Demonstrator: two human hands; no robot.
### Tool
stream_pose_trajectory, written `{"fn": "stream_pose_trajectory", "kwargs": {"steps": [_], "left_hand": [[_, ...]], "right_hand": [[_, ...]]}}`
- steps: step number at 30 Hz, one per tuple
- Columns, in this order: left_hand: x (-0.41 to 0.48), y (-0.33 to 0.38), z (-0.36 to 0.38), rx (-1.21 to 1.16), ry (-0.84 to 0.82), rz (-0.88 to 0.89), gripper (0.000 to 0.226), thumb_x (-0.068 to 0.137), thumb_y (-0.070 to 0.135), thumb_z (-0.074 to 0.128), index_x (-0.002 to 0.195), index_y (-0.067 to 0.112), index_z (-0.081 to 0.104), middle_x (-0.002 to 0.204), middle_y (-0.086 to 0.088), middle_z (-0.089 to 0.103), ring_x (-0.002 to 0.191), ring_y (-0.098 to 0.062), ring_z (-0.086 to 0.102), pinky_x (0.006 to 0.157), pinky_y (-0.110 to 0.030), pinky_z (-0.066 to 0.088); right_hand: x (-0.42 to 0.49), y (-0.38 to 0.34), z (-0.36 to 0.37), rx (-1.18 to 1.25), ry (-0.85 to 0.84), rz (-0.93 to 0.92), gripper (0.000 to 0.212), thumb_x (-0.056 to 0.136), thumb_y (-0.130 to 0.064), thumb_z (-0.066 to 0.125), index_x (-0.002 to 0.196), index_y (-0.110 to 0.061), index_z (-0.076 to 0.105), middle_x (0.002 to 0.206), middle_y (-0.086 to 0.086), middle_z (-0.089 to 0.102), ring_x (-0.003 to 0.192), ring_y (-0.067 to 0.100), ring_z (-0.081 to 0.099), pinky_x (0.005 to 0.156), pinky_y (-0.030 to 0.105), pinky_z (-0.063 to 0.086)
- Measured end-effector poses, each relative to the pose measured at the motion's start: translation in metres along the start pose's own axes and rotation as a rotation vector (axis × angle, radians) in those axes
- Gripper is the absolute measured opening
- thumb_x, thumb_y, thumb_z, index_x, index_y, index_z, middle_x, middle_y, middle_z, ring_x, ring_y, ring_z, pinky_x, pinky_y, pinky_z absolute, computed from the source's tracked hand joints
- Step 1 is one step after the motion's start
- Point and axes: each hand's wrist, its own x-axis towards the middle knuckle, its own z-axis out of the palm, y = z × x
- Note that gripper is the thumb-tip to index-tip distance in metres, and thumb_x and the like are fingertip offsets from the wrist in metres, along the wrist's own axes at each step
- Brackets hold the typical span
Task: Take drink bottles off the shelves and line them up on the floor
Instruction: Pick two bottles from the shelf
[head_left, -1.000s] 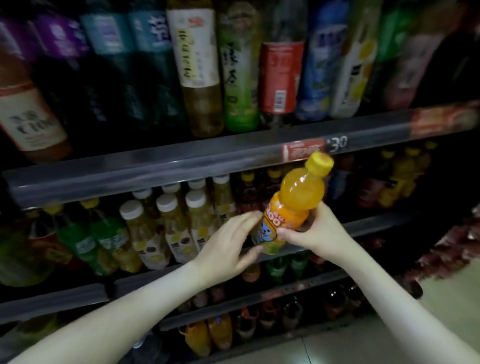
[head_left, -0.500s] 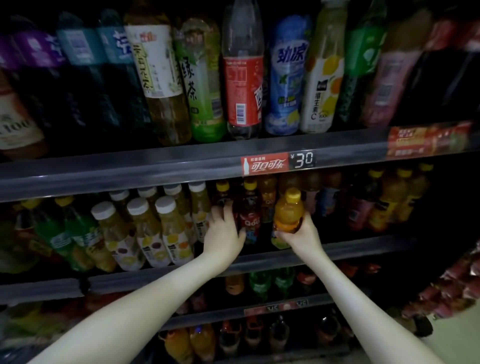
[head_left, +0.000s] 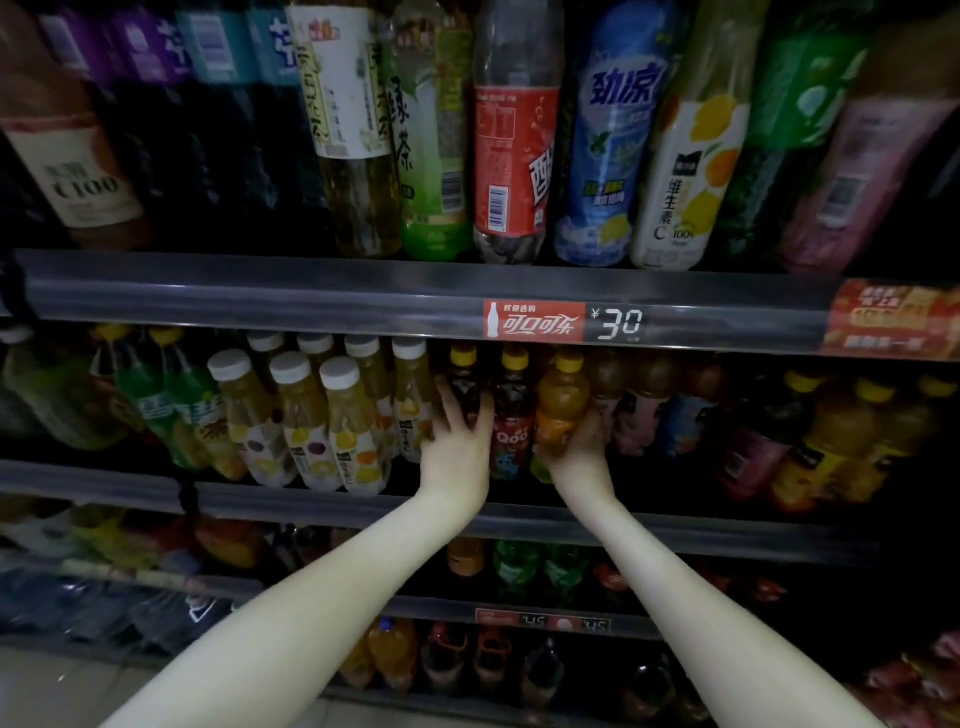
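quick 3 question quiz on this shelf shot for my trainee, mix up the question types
1. True or false: the right hand grips an orange bottle.
2. The left hand is on: A a can, B a dark yellow-capped bottle, C a carton.
3. Fill in: the red price tag reads ¥__.
Key: 1 true; 2 B; 3 30.

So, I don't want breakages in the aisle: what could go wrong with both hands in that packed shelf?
The left hand grips a dark bottle wedged between neighbours; pulling it may topple the red-labelled bottle beside it. The right hand holds the orange bottle low down, so it might tip or slip coming out.
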Motion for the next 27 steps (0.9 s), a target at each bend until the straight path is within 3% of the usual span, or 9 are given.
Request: {"fn": "stream_pose_trajectory", "kwargs": {"steps": [2, 4, 6, 8, 12, 16, 19, 22, 27], "left_hand": [[-0.005, 0.002, -0.013, 0.117, -0.051, 0.041, 0.071, 0.096, 0.028, 0.047, 0.151, 0.021, 0.003, 0.152, -0.035, 0.001, 0.126, -0.047, 0.040, 0.075, -0.042, 0.054], [-0.013, 0.001, -0.036, 0.165, -0.003, 0.104, 0.061, 0.094, 0.033, 0.052, 0.145, 0.013, 0.025, 0.143, -0.034, 0.030, 0.108, -0.042, 0.054, 0.065, -0.039, 0.054], [-0.022, 0.000, -0.072, 0.059, 0.177, 0.200, 0.047, 0.079, 0.036, 0.070, 0.116, 0.008, 0.058, 0.101, -0.020, 0.062, 0.071, -0.031, 0.064, 0.044, -0.029, 0.047], [-0.029, 0.000, -0.107, -0.111, 0.431, 0.342, 0.026, 0.081, 0.034, 0.064, 0.093, 0.012, 0.067, 0.073, -0.004, 0.062, 0.053, -0.021, 0.060, 0.037, -0.023, 0.036], [-0.016, 0.004, -0.176, -0.297, 0.816, 0.493, 0.029, 0.090, 0.025, 0.053, 0.108, 0.009, 0.068, 0.098, -0.006, 0.069, 0.080, -0.021, 0.066, 0.057, -0.031, 0.054], [0.028, 0.010, -0.212, -0.290, 0.986, 0.506, 0.042, 0.088, 0.020, 0.058, 0.127, 0.003, 0.058, 0.129, -0.022, 0.055, 0.116, -0.035, 0.051, 0.098, -0.043, 0.044], [0.059, 0.012, -0.218, -0.207, 0.965, 0.440, 0.057, 0.086, 0.028, 0.060, 0.139, 0.012, 0.047, 0.143, -0.023, 0.041, 0.132, -0.036, 0.034, 0.112, -0.050, 0.023], [0.078, 0.010, -0.214, -0.160, 0.880, 0.378, 0.070, 0.083, 0.036, 0.063, 0.145, 0.018, 0.038, 0.149, -0.023, 0.031, 0.139, -0.036, 0.020, 0.114, -0.054, 0.010], [0.085, 0.011, -0.199, -0.145, 0.861, 0.412, 0.072, 0.079, 0.033, 0.066, 0.145, 0.018, 0.040, 0.154, -0.021, 0.024, 0.143, -0.039, 0.011, 0.113, -0.057, 0.010]], "right_hand": [[-0.012, -0.008, -0.008, -0.132, 0.061, -0.042, 0.080, 0.084, -0.025, 0.070, 0.145, -0.008, 0.020, 0.140, 0.020, 0.036, 0.122, 0.035, 0.045, 0.093, 0.041, 0.046], [-0.025, -0.018, -0.021, -0.295, 0.161, -0.243, 0.077, 0.075, -0.017, 0.078, 0.136, -0.004, 0.032, 0.122, 0.025, 0.049, 0.106, 0.041, 0.054, 0.084, 0.045, 0.050], [-0.039, -0.035, -0.039, -0.266, 0.207, -0.433, 0.068, 0.072, -0.008, 0.078, 0.127, -0.004, 0.038, 0.110, 0.022, 0.055, 0.098, 0.037, 0.057, 0.081, 0.043, 0.052], [-0.051, -0.063, -0.063, -0.146, 0.166, -0.569, 0.049, 0.082, -0.011, 0.069, 0.125, -0.004, 0.047, 0.111, 0.013, 0.059, 0.103, 0.026, 0.058, 0.086, 0.033, 0.052], [-0.040, -0.127, -0.120, -0.065, 0.383, -0.798, 0.035, 0.088, -0.014, 0.054, 0.119, 0.003, 0.056, 0.111, 0.015, 0.062, 0.105, 0.023, 0.056, 0.093, 0.029, 0.046], [0.011, -0.167, -0.163, -0.189, 0.669, -0.621, 0.053, 0.087, -0.015, 0.062, 0.133, 0.004, 0.041, 0.124, 0.021, 0.051, 0.115, 0.030, 0.043, 0.099, 0.039, 0.036], [0.037, -0.184, -0.177, -0.274, 0.701, -0.453, 0.075, 0.084, -0.026, 0.068, 0.142, 0.002, 0.030, 0.137, 0.024, 0.043, 0.122, 0.040, 0.040, 0.097, 0.050, 0.035], [0.051, -0.192, -0.187, -0.308, 0.642, -0.363, 0.090, 0.085, -0.036, 0.066, 0.151, -0.006, 0.012, 0.149, 0.014, 0.034, 0.127, 0.034, 0.030, 0.099, 0.046, 0.028], [0.058, -0.197, -0.193, -0.266, 0.607, -0.306, 0.089, 0.086, -0.027, 0.064, 0.152, -0.007, 0.007, 0.144, 0.017, 0.032, 0.127, 0.033, 0.025, 0.100, 0.043, 0.024]]}}
